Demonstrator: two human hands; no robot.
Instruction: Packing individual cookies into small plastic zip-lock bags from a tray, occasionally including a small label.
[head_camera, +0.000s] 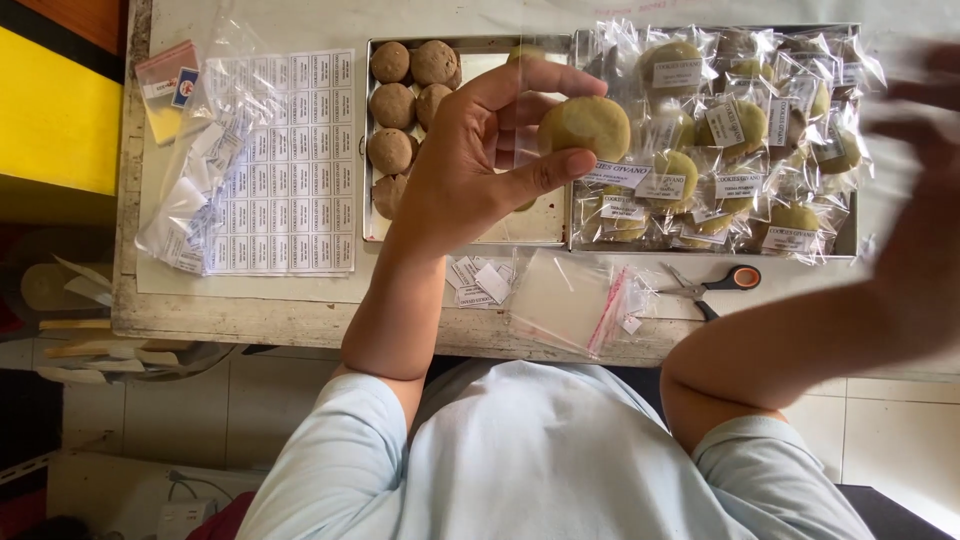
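**One cookie lifted, bagging in hand**

The pale surface (300, 290) runs under everything, its worn near edge just below the left hand's wrist. Beyond and to the right of the left hand (455, 165) lies a metal tray (848, 240) heaped with cookies already sealed in clear labelled packets (730, 150). Directly behind the left hand sits a second tray (372, 232) of bare brown cookies (392, 105), mostly emptied. Well to the left of that hand lies a sheet of small white labels (290, 160), with a bag of loose slips over its edge. Below the hand, near the body, lie clear empty bags (570, 305), a few cut labels (480, 283) and scissors (715, 285).

The left hand is closed on a greenish round cookie (588, 126), pinched between thumb and fingers above the trays. The right hand (915, 160), far off to the right, is a motion blur; whether it is open or holding anything cannot be told.

By my reading this is the bagging step: the cookie is picked but not yet wrapped. The next move would call for an empty bag held open by the right hand.
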